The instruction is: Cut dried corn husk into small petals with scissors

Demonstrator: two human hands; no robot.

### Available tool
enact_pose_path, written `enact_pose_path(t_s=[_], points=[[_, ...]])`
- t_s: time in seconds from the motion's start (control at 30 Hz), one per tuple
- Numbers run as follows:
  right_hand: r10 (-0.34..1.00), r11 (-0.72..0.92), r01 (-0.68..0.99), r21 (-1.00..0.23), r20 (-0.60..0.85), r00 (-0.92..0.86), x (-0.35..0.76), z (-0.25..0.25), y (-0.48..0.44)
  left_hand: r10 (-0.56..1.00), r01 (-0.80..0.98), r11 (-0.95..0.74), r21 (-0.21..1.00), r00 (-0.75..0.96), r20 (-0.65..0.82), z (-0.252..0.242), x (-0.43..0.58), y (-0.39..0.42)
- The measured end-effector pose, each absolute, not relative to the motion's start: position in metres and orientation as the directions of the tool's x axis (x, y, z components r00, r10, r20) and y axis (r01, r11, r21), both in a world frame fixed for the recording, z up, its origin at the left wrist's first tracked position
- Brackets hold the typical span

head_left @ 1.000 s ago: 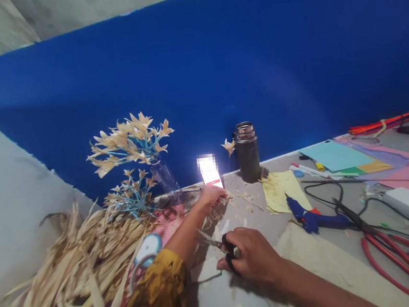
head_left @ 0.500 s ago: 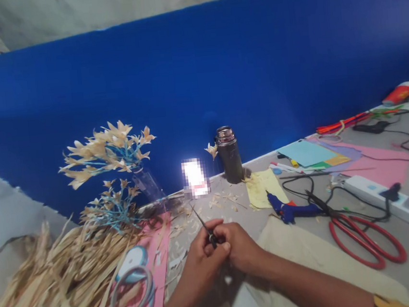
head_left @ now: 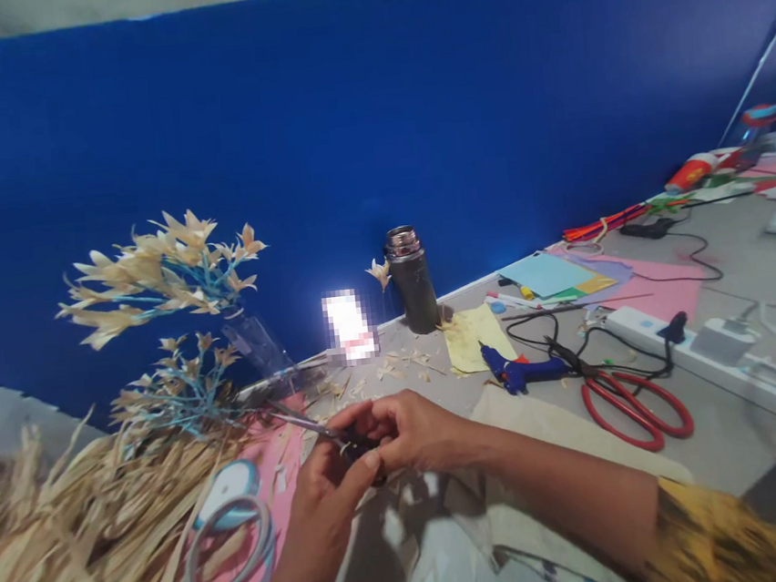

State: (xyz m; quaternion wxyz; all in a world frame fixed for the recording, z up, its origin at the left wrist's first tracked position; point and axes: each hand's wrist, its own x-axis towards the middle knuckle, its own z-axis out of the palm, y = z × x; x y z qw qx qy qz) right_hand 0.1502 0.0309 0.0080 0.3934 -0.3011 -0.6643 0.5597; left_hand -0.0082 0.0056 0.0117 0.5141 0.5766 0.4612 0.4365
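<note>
Both hands meet low in the middle of the table over a pair of small scissors with black handles. Its thin blades point left toward the pink sheet. My right hand curls its fingers round the handles from the right. My left hand comes up from below, thumb pressed on the same handles. Pale husk scraps lie just beyond the hands. Whether anything sits between the blades cannot be made out.
A heap of dried husk strips fills the left. Behind it are husk flowers in a clear vase. Tape rolls, a lit phone, a dark jar, a blue glue gun, red scissors and a power strip are spread about.
My left hand came back from near the phone and joined my right on the small scissors. The blades swung from pointing away to pointing left. The view panned right.
</note>
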Motion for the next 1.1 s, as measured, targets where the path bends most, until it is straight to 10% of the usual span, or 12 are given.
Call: enact_pose_path(t_s=[0.17, 0.43, 0.8, 0.97, 1.1], points=[[0.888, 0.344, 0.195, -0.918, 0.251, -0.385, 0.159, 0.026, 0.029, 0.979, 0.203, -0.178, 0.963, 0.14, 0.151, 0.022, -0.007, 0.002], [0.975, 0.182, -0.016, -0.983, 0.178, 0.129, 0.193, 0.001, 0.037, 0.987, 0.577, -0.151, 0.803, 0.047, 0.152, 0.03, -0.064, 0.023], [0.989, 0.137, -0.013, -0.99, 0.136, 0.048, 0.18, -0.005, 0.024, 0.913, 0.871, -0.358, 0.335, 0.402, -0.071, -0.009, -0.068, 0.009], [0.988, 0.047, -0.041, -0.998, 0.041, 0.152, 0.185, -0.01, 0.032, 0.959, 0.796, -0.254, 0.549, 0.282, 0.035, -0.011, -0.075, 0.011], [0.997, 0.021, -0.071, -0.997, 0.016, 0.072, 0.189, -0.02, 0.035, 0.997, 0.317, 0.033, 0.948, 0.052, -0.052, 0.005, -0.075, 0.018]])
